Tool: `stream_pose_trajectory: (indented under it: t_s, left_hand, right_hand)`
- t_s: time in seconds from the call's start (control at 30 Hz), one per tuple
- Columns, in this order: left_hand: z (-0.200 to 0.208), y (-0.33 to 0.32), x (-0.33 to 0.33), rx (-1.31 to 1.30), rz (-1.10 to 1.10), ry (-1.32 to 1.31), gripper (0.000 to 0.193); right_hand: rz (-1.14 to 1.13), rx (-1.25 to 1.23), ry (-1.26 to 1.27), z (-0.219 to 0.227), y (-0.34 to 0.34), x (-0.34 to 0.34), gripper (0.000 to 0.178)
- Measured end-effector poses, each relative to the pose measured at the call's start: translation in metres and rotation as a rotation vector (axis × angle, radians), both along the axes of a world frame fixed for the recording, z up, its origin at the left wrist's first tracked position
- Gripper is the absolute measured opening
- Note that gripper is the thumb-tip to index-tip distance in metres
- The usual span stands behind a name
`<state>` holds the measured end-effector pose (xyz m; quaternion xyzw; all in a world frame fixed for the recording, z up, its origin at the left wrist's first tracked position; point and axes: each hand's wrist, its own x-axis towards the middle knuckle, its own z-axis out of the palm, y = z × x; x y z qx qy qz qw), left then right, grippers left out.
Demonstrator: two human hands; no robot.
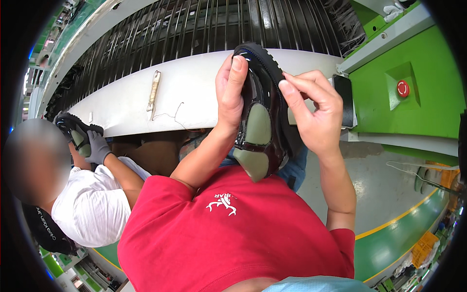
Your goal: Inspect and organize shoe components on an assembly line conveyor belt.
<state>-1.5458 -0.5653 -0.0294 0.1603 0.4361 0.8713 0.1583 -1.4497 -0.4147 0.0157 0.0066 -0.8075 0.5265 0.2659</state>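
A glossy black shoe (259, 124) with olive-green panels and a chunky ridged sole is held up in front of my chest, its toe pointing away from me. My left hand (229, 95) grips it near the toe, with the thumb lying along the upper. On the other side, my right hand (318, 109) has its thumb and index finger pinched at the edge of the sole. Anything tiny between those fingertips is too small to make out. Beyond my left hand, a slim tool with a wrapped handle (154, 92) lies on the white ledge (194, 92), and a loose thread (176, 116) is beside it.
Past the ledge runs a bed of metal rods (194, 27). To the right stands a green machine housing (374, 97) with a red stop button (403, 88). At left, close by, a co-worker in a grey glove (98, 147) holds a similar shoe (78, 136).
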Motion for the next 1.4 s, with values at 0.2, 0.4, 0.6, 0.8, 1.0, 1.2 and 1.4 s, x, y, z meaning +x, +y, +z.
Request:
stream_pose_trajectory:
  t_s: [0.2, 0.4, 0.6, 0.8, 1.0, 1.2, 1.4]
  left_hand:
    - [0.017, -0.006, -0.014, -0.027, 0.242, 0.208, 0.044]
    - [0.037, 0.000, -0.007, 0.014, 0.266, 0.257, 0.044]
    - [0.067, -0.013, -0.025, -0.300, 0.006, 0.570, 0.063]
    - [0.067, -0.020, -0.035, -0.451, -0.064, 0.811, 0.041]
    - [0.051, -0.019, -0.042, -0.439, -0.026, 0.770, 0.028]
    - [0.002, -0.026, -0.072, -0.724, -0.131, 0.755, 0.049]
    - [0.038, -0.016, -0.041, -0.536, -0.226, 1.020, 0.113]
  right_hand:
    - [-0.017, 0.347, 0.266, -0.051, -0.010, 0.059, 0.078]
    - [-0.195, 0.329, 0.275, -0.125, -0.053, 0.065, 0.103]
    - [-0.236, 0.240, 0.373, -0.129, -0.031, 0.076, 0.091]
    - [-0.201, 0.240, 0.323, -0.121, -0.024, 0.092, 0.088]
    - [-0.200, 0.284, 0.283, -0.099, -0.009, 0.093, 0.088]
    - [-0.181, 0.315, 0.156, -0.014, 0.049, 0.071, 0.059]
    - [0.105, 0.777, -0.014, 0.075, 0.060, 0.018, 0.053]
